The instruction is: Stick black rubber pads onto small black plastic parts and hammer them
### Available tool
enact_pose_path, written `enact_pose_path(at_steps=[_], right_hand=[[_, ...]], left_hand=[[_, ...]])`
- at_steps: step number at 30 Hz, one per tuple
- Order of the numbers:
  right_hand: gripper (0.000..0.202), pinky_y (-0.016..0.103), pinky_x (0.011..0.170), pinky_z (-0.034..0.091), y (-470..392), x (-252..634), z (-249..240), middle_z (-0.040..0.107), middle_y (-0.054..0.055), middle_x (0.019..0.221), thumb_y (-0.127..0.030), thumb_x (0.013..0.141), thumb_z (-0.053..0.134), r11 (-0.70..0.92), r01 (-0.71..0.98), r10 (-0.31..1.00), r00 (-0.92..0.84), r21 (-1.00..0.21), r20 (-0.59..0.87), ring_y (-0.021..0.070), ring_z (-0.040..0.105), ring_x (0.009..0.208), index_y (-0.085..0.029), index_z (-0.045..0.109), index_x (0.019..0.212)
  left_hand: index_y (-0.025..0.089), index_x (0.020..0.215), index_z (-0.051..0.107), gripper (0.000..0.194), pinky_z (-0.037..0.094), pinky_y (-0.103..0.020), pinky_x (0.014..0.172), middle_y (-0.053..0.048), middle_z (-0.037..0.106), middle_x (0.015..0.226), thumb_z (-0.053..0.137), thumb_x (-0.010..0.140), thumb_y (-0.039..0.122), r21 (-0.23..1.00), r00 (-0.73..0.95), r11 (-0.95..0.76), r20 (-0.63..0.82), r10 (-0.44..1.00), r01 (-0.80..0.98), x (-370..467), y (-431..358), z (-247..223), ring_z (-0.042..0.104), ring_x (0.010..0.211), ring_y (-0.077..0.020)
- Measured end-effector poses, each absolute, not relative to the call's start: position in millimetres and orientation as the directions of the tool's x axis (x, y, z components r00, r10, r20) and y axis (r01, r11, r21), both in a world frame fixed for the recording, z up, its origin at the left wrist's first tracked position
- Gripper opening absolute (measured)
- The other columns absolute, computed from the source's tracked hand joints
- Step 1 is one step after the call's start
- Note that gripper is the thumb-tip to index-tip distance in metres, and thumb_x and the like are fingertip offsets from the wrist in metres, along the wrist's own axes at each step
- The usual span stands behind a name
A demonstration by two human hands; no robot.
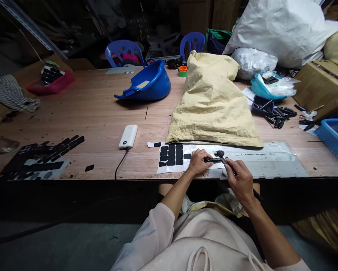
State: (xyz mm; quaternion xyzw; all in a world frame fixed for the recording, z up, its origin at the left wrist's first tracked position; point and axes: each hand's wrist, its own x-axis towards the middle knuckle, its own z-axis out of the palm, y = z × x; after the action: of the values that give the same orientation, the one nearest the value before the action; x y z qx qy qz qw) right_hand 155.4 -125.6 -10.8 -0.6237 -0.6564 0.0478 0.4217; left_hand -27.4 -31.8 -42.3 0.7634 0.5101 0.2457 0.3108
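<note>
My left hand (198, 162) is closed, its fingertips pinching a slim black rod-like piece (213, 160) flat on the table near the front edge. My right hand (240, 180) is wrapped round a small hammer (223, 158) with a dark rounded head and a metal shaft. Its black handle end sticks out behind the wrist. The hammer's head is over the black piece; whether they touch I cannot tell. Beneath lies a grey-white sheet (287, 165). Left of my left hand, black rounded stickers (171, 155) sit in rows on a white backing sheet.
A yellow woven sack (214, 101) lies just behind my hands. Leftward are a white power bank (128, 136) with a cable, a blue basin (154, 82) and black sticker strips (50, 158). At right are black handle-like pieces (280, 114), a blue basket (334, 137) and a cardboard box (318, 86).
</note>
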Motion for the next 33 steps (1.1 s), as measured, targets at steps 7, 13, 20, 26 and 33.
enact_pose_path(at_steps=[7,13,20,26,33], right_hand=[[0.029,0.029,0.063,0.045,-124.4,155.7,-27.5,0.073,0.003,0.092,-0.038,0.104,0.054,0.163,0.864,0.908,0.057,-0.476,0.415,0.0167,0.067,0.077,-0.026,0.078,0.114],[0.03,0.029,0.075,0.048,-124.1,165.5,-19.7,0.071,0.004,0.093,-0.04,0.104,0.055,0.149,0.834,0.865,0.15,-0.532,0.478,0.0175,0.067,0.084,-0.025,0.077,0.116],[0.034,0.031,0.071,0.047,-127.9,171.8,-29.1,0.072,0.005,0.093,-0.044,0.104,0.051,0.104,0.841,0.904,0.142,-0.531,0.403,0.019,0.066,0.083,-0.026,0.078,0.113],[0.032,0.032,0.074,0.045,-109.9,211.6,-25.4,0.071,0.007,0.097,-0.043,0.101,0.055,0.023,0.88,0.857,0.227,-0.475,0.463,0.021,0.064,0.088,-0.025,0.078,0.114],[0.027,0.035,0.077,0.04,-82.4,278.4,-51.8,0.067,0.008,0.092,-0.033,0.094,0.058,-0.004,0.949,0.875,0.156,-0.315,0.459,0.0228,0.057,0.087,-0.022,0.079,0.108]], left_hand=[[0.025,0.087,0.083,0.016,0.045,-0.04,0.096,-0.001,0.072,0.085,0.087,0.073,0.02,0.735,0.339,-0.262,0.047,0.94,0.626,-24.9,-30.8,-40.1,0.061,0.094,-0.0224],[0.026,0.087,0.084,0.016,0.046,-0.041,0.097,-0.001,0.073,0.084,0.087,0.073,0.019,0.739,0.335,-0.266,0.058,0.94,0.619,-24.0,-31.4,-40.3,0.062,0.093,-0.0224],[0.025,0.086,0.084,0.015,0.046,-0.041,0.097,-0.001,0.074,0.085,0.086,0.073,0.019,0.731,0.332,-0.265,0.055,0.942,0.629,-24.0,-31.8,-38.5,0.063,0.094,-0.0232],[0.023,0.087,0.083,0.014,0.046,-0.04,0.097,-0.001,0.073,0.085,0.084,0.073,0.018,0.712,0.333,-0.267,0.048,0.942,0.65,-23.8,-32.0,-37.1,0.062,0.094,-0.0228],[0.023,0.089,0.08,0.018,0.046,-0.041,0.095,-0.002,0.072,0.085,0.085,0.072,0.022,0.688,0.35,-0.292,0.059,0.935,0.664,-22.8,-35.3,-35.7,0.061,0.094,-0.0242]])
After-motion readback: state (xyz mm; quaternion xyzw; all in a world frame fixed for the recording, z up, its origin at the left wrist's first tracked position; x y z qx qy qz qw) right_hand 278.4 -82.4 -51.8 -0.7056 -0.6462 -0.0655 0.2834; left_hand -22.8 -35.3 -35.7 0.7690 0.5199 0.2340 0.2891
